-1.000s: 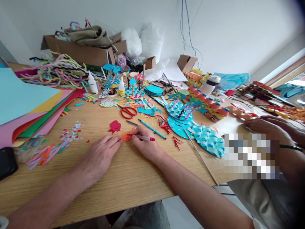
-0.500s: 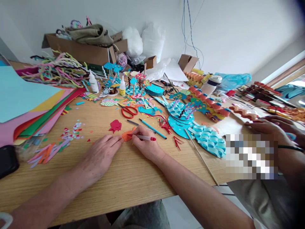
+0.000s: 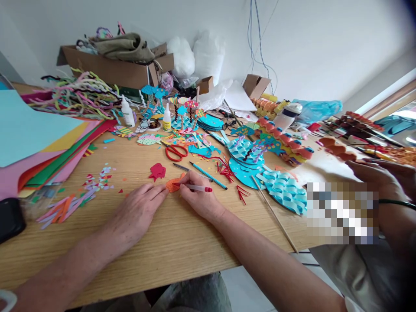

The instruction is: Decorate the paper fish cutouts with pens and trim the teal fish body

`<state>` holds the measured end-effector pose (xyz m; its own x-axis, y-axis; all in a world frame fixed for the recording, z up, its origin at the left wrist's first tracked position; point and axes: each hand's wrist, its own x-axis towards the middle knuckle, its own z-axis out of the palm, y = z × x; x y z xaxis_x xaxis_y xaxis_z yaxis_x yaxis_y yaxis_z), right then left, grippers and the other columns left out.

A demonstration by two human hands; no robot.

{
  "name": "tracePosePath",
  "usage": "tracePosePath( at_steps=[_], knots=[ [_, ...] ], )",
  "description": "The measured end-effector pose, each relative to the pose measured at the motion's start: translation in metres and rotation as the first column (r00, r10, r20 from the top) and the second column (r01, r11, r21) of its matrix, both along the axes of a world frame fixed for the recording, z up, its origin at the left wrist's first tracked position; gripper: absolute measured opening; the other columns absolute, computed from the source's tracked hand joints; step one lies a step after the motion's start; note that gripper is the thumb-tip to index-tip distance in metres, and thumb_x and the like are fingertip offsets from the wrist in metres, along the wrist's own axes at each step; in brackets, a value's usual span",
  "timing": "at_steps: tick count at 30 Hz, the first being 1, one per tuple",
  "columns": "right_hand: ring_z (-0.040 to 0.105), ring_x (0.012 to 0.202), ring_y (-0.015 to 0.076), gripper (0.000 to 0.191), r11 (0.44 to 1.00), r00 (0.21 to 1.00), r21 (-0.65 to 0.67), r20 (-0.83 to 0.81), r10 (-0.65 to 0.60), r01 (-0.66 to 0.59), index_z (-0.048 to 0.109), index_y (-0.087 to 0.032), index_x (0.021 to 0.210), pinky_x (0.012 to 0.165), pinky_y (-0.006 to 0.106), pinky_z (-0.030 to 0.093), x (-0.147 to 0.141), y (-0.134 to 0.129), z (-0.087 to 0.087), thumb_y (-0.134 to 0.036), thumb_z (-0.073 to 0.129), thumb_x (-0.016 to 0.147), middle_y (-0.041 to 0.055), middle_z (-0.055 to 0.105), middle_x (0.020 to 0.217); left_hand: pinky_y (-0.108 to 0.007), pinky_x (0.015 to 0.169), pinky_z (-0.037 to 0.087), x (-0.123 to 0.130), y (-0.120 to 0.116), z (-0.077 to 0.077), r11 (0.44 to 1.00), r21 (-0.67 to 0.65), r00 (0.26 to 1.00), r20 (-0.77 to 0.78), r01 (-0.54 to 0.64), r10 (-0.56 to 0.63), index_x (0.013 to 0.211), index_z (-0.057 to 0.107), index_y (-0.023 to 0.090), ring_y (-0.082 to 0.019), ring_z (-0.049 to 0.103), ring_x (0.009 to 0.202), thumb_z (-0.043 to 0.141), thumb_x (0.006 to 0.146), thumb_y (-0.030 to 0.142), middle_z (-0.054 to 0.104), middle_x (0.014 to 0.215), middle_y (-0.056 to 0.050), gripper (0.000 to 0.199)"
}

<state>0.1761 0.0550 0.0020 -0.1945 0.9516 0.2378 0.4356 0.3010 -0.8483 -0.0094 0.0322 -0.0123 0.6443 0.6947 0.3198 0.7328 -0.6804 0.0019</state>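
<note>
My left hand [image 3: 142, 211] lies on the table with its fingers stretched flat, the tips touching the left edge of an orange paper fish cutout [image 3: 172, 185]. In my right hand [image 3: 202, 197] is a pen [image 3: 199, 188] with a clear barrel and a red end, its tip down on the orange fish. Part of that fish is hidden behind my right fingers. Just beyond my hands lies a red paper fish [image 3: 157, 171]. A dark pencil [image 3: 182, 167] and a blue pencil [image 3: 209, 176] rest behind my right hand, with red-handled scissors [image 3: 176, 151] farther back.
Coloured paper sheets [image 3: 42, 125] and paper scraps [image 3: 69, 207] lie to the left. Glue bottles [image 3: 167, 119] stand at the back. Woven blue paper fish [image 3: 282, 190] and a wooden stick [image 3: 276, 216] lie on the right. A co-worker's hands [image 3: 377, 177] are near an orange egg-carton strip [image 3: 336, 148].
The co-worker's hands have shifted slightly right, and the orange egg-carton strip has turned to show its cups. My own hands, the pen and the orange fish look almost unmoved.
</note>
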Motion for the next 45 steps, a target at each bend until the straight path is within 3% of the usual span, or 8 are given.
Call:
tracePosePath(
  at_steps=[11,28,45],
  knots=[
    [0.040,0.049,0.0089,0.008,0.999,0.999,0.032,0.046,-0.025,0.023,0.047,-0.019,0.062,0.048,0.020,0.032,0.0020,-0.0016,0.0022,-0.012,0.047,0.066,-0.0046,0.047,0.054,-0.040,0.088,0.049,0.0000,-0.0015,-0.0009,1.000,0.009,1.000,0.005,0.012,-0.012,0.114,0.059,0.008,-0.024,0.053,0.103,0.029,0.079,-0.002,0.062,0.113,-0.012,0.047],
    [0.042,0.049,0.0089,0.004,1.000,0.999,-0.005,-0.044,-0.028,0.028,0.047,-0.019,0.066,0.049,0.021,0.035,0.0032,-0.0020,0.0012,-0.015,0.046,0.067,-0.0045,0.048,0.057,-0.041,0.089,0.047,0.0003,-0.0015,-0.0037,1.000,0.003,0.999,0.036,0.006,-0.006,0.114,0.059,0.008,-0.024,0.050,0.103,0.028,0.080,-0.002,0.061,0.113,-0.012,0.047],
    [0.040,0.049,0.0088,0.006,0.999,0.999,0.034,0.032,-0.040,0.039,0.047,-0.019,0.063,0.049,0.020,0.032,0.0021,-0.0009,0.0001,-0.013,0.046,0.065,-0.0051,0.046,0.054,-0.040,0.088,0.048,-0.0005,-0.0014,-0.0010,1.000,-0.001,1.000,0.026,0.016,-0.016,0.114,0.058,0.008,-0.024,0.051,0.101,0.029,0.079,-0.002,0.062,0.112,-0.012,0.047]
  ],
)
